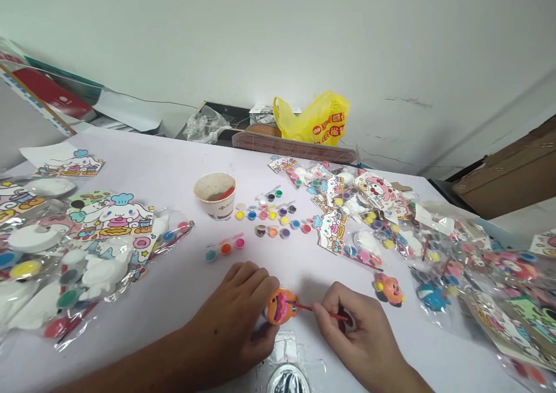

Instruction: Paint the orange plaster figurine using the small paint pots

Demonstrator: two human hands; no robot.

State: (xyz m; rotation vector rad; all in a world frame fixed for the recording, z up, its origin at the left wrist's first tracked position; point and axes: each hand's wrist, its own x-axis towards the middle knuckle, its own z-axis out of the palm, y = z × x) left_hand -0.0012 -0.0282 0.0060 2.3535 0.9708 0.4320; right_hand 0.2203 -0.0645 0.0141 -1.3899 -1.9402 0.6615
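My left hand (243, 312) grips a small orange figurine (274, 310) with pink and dark painted patches, its fingers closed round the left side. In my right hand (358, 329) is a thin red paintbrush (306, 307), pinched between thumb and fingers. The brush tip meets the painted front of the figurine, or lies right over it. Beyond my hands stand several small paint pots (273, 214) in joined strips, and a shorter strip (226, 248) with teal, orange and pink paint. A paper cup (215, 196) holds murky liquid and a red stick.
Bagged craft kits with white figures (104, 271) cover the table's left side. More bagged kits (373, 196) lie at the right. An orange painted figure (388, 289) and a blue one (433, 296) rest right of my hands. A yellow plastic bag (315, 120) stands behind the table.
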